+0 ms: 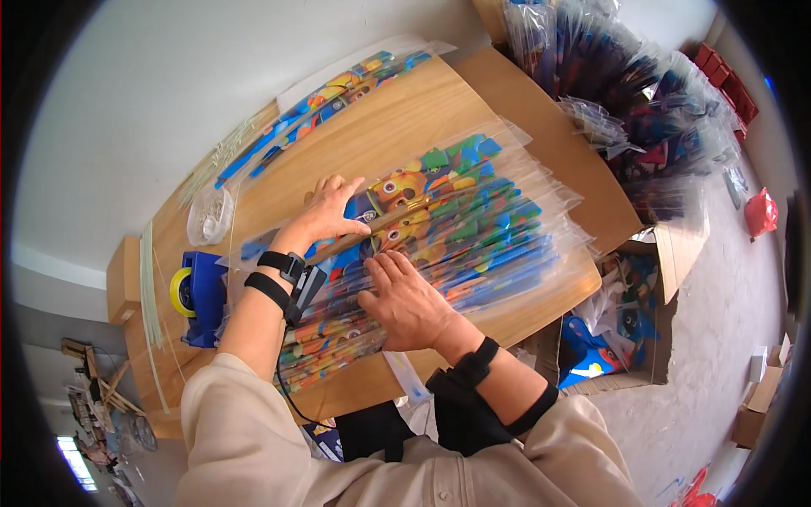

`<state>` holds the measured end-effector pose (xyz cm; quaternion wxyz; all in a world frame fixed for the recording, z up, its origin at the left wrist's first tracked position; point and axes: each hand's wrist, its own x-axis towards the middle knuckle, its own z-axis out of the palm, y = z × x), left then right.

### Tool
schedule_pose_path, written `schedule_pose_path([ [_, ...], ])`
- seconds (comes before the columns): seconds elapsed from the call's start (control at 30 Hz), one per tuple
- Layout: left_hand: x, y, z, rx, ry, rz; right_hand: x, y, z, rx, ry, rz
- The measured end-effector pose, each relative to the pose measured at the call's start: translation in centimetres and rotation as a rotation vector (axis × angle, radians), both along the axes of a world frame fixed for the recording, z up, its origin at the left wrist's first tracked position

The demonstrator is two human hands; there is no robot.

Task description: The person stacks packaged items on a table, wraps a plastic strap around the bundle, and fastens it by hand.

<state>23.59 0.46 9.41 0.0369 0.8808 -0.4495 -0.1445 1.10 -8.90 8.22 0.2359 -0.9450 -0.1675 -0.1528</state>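
Observation:
Several long clear plastic packages (498,253) with bright cartoon-printed folded material lie overlapping in a row on the wooden table (448,97). My left hand (332,213) rests at the upper edge of the row, thumb and fingers spread apart, its thumb touching the package nearest it. Lower down, my right hand (407,300) lies on the packages with its fingers stretched out over the plastic. Neither hand is closed round anything. My forearms and the dark straps on them cover part of the near packages.
More printed packages (325,101) lie along the far edge by the wall. A blue tape dispenser (203,300), a clear plastic tub (209,215) and thin pale rods (150,287) are at the left. Cardboard boxes (663,338) with bagged material (667,144) stand at the right.

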Motion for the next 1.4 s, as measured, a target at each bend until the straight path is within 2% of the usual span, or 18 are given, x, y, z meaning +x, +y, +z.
schedule_pose_path([
  [0.13,1.5,0.8,-1.8,-0.017,0.051,-0.001,0.0,-0.1,0.1,-0.011,-0.001,0.000],
  [0.2,2.4,0.9,-2.3,-0.161,0.215,0.065,0.0,-0.1,0.3,-0.064,0.062,0.012],
  [0.33,2.5,1.4,-1.9,-0.151,0.219,0.129,-0.1,-0.1,0.5,-0.080,0.069,0.011],
  [0.43,2.3,0.9,-1.6,-0.016,0.146,0.211,-0.1,-0.1,0.5,-0.083,0.075,0.010],
  [0.5,2.5,0.6,-1.3,0.156,0.365,0.265,-0.1,-0.1,0.5,-0.081,0.062,0.007],
  [0.53,1.3,0.3,-0.3,0.157,0.364,0.263,-0.1,-0.1,0.5,-0.080,0.062,0.005],
  [0.6,-1.7,0.1,1.5,0.083,-0.225,0.022,-0.1,-0.2,0.5,-0.064,0.045,0.011],
  [0.63,-2.4,0.0,1.8,0.095,-0.323,-0.078,-0.2,-0.2,0.3,-0.063,0.049,0.010],
  [0.67,-3.4,0.3,2.0,0.096,-0.319,-0.080,-0.1,-0.1,0.0,-0.029,0.017,0.002],
  [0.73,-5.1,1.2,2.2,0.014,-0.393,-0.315,-0.1,0.0,-0.1,0.002,-0.014,-0.002],
  [0.77,-4.6,1.6,1.2,0.077,-0.243,-0.265,-0.1,0.0,-0.1,-0.005,-0.002,0.001],
  [0.9,-4.4,1.5,1.4,0.049,-0.171,-0.155,-0.1,0.0,0.0,-0.010,0.004,0.002],
  [0.97,-3.6,1.4,1.0,-0.052,-0.018,-0.025,-0.1,0.0,0.1,-0.028,0.022,0.007],
  [1.07,-1.7,1.7,-0.8,-0.103,0.055,0.011,-0.1,-0.1,0.4,-0.048,0.039,0.014],
  [1.3,-1.7,0.9,-0.8,0.007,0.051,-0.032,0.0,0.0,0.1,-0.007,-0.003,0.008],
  [1.4,-1.4,1.2,-0.8,-0.119,0.037,-0.048,0.0,0.0,0.0,-0.011,-0.013,0.005],
])
